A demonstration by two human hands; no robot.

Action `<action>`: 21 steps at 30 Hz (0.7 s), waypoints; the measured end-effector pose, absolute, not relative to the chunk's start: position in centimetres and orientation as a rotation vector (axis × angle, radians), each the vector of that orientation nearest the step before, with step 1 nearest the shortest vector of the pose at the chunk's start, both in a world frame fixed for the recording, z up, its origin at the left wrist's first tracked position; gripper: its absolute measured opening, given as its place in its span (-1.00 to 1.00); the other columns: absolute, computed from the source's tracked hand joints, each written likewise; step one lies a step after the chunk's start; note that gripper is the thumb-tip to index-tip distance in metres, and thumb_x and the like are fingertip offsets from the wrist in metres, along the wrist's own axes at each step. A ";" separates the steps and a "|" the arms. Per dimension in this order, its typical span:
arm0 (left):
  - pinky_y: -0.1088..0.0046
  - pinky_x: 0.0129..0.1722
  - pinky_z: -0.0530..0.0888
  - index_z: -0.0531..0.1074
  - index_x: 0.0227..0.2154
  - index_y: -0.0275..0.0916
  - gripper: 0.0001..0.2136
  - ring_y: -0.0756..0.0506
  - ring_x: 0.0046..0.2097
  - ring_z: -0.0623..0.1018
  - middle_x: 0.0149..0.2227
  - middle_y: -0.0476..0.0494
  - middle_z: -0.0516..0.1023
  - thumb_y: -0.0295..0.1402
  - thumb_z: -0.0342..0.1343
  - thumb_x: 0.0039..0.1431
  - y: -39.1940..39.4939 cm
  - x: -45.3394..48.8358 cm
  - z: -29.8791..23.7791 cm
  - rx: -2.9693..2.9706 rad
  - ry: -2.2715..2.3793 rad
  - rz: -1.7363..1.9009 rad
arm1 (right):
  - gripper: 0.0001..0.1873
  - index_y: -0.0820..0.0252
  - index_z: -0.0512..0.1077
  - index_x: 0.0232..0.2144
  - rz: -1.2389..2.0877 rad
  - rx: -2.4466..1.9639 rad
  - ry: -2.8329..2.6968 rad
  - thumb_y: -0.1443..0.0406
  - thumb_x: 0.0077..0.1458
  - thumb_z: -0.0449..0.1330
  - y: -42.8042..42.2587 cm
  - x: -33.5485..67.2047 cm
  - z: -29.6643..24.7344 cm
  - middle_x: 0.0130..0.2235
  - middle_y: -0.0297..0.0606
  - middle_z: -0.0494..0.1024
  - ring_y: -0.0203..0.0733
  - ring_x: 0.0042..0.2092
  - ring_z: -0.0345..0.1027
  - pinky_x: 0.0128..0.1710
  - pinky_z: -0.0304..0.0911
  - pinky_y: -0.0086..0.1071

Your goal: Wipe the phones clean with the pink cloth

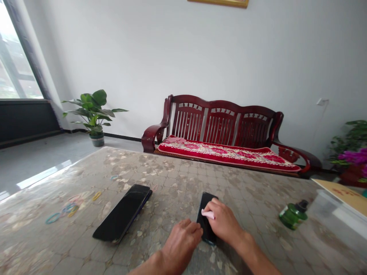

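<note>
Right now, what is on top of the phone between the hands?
The right hand, holding a pale pink object, is over the phone; the left hand is at its left edge. What lies under the right hand is hidden.

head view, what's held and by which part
The right hand holds a slim pale pink object, gripped part unclear; the left hand is at a black rectangular phone, hold unclear.

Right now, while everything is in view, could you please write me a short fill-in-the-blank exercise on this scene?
1. The right hand holds a small, pale ____ object at the dark phone.
2. The bottle on the table is ____.
3. The flowered mat on the sofa is mainly ____.
4. In the picture, the potted plant is ____ of the sofa.

Missing words: pink; green; red; left.
</note>
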State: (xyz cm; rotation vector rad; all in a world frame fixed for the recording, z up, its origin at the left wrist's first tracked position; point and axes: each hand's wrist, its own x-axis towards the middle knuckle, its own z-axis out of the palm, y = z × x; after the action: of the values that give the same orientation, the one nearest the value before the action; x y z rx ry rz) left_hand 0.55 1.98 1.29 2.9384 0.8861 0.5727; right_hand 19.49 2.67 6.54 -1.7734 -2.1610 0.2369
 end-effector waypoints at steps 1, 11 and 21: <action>0.41 -0.31 0.39 0.40 -0.39 -0.23 -0.89 -0.10 -0.33 0.48 -0.31 -0.02 0.54 -0.54 0.16 0.21 2.0 0.6 1.3 2.937 0.892 0.579 | -0.82 0.10 0.49 -0.35 0.264 -1.720 -2.201 0.39 0.17 0.09 2.3 19.2 6.6 -0.26 -0.33 0.50 -0.29 -0.23 0.40 -0.27 0.12 -0.47; 0.43 -0.07 0.47 0.55 -0.20 -0.17 -0.82 -0.10 -0.15 0.58 -0.14 -0.08 0.62 -0.50 0.08 0.25 1.7 -0.7 3.2 2.654 0.913 0.645 | -0.77 0.12 0.48 -0.28 0.194 -1.563 -2.176 0.46 0.17 0.05 2.3 19.8 5.2 -0.22 -0.30 0.48 -0.29 -0.16 0.39 -0.16 0.18 -0.49; 0.48 -0.10 0.47 0.62 -0.26 -0.09 -0.77 -0.11 -0.13 0.61 -0.19 -0.02 0.65 -0.49 0.11 0.13 3.9 -0.8 7.2 2.496 1.048 0.329 | -0.80 0.11 0.48 -0.31 0.150 -1.460 -2.140 0.47 0.14 0.11 2.4 19.8 4.5 -0.25 -0.31 0.47 -0.26 -0.21 0.38 -0.22 0.20 -0.47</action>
State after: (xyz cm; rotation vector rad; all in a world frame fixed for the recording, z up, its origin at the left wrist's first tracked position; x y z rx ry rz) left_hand -0.79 3.93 7.15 2.4956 1.0480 0.3294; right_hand 19.85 2.42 4.51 -1.4601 -2.1399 0.1505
